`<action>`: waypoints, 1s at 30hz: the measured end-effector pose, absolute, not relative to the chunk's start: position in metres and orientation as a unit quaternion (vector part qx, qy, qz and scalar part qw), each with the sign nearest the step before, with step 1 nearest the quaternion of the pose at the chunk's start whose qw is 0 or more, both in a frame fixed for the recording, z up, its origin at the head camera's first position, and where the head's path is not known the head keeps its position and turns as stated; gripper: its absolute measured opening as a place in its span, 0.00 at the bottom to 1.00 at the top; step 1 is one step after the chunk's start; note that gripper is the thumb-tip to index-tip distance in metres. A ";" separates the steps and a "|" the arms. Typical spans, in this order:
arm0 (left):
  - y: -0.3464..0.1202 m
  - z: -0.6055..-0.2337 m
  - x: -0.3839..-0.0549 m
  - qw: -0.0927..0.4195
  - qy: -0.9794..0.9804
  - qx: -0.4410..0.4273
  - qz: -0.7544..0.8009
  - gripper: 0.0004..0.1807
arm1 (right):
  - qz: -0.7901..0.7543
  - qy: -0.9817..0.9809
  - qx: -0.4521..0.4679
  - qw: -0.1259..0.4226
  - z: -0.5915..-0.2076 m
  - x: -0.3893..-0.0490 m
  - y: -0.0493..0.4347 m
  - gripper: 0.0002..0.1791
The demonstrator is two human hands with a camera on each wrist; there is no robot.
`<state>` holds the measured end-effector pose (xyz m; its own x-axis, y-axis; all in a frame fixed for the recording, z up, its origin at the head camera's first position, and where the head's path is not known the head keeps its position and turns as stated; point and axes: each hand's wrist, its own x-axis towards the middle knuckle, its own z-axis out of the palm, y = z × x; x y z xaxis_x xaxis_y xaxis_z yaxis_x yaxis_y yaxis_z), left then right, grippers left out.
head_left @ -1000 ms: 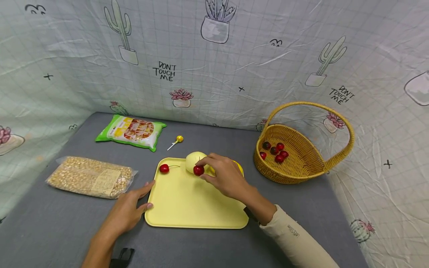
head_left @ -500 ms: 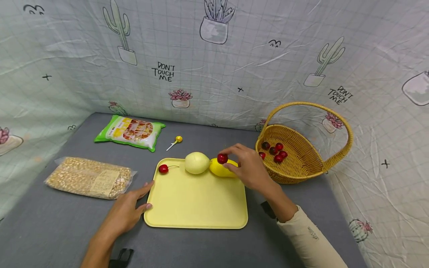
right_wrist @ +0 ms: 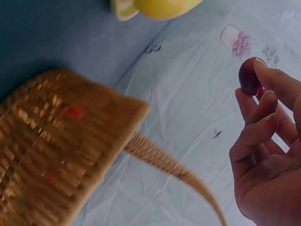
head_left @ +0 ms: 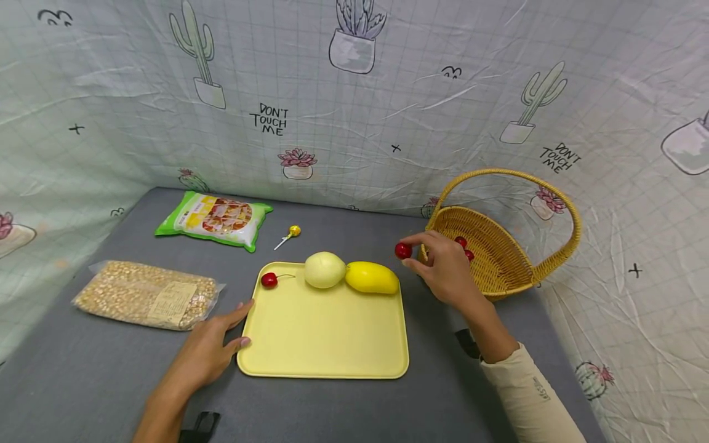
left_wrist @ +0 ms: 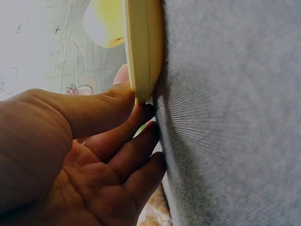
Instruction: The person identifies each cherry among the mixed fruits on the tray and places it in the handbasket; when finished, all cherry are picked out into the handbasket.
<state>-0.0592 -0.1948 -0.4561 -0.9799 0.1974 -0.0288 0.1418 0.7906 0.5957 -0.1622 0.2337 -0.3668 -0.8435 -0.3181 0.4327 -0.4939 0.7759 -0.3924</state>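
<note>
Between thumb and fingertips, my right hand (head_left: 447, 269) pinches a dark red cherry (head_left: 403, 250). It is beside the left rim of the wicker basket (head_left: 497, 266), whose left part it covers in the head view; a few cherries show inside. My left hand (head_left: 206, 349) rests on the table, thumb and forefinger touching the left edge of a yellow tray (head_left: 324, 338). In the left wrist view the thumb (left_wrist: 101, 110) meets the tray's rim. Along the tray's far side lie a stemmed cherry (head_left: 269, 280), a pale yellow-green round fruit (head_left: 324, 270) and a yellow mango (head_left: 372, 277).
Left of the tray lies a clear bag of corn kernels (head_left: 146, 294). Farther back are a green and white food packet (head_left: 218, 218) and a yellow lollipop (head_left: 294, 231). A patterned cloth (head_left: 354, 123) hangs behind the grey table. The basket's tall handle (head_left: 512, 171) arches upward.
My right hand has carried the cherry rightward from above the round fruit, past the mango, to the basket's left side. My left hand has stayed at the tray's edge.
</note>
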 end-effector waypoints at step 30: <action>-0.194 -0.456 -0.059 0.036 0.945 0.094 0.311 0.42 | 0.243 -0.949 0.089 0.181 -0.385 -0.191 0.325 0.18</action>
<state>-0.0586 -0.1943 -0.4560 -0.9796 0.2007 -0.0104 0.1554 0.7891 0.5943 -0.1908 0.3249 -0.3853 -0.9185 -0.0803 0.3873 -0.2565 0.8663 -0.4286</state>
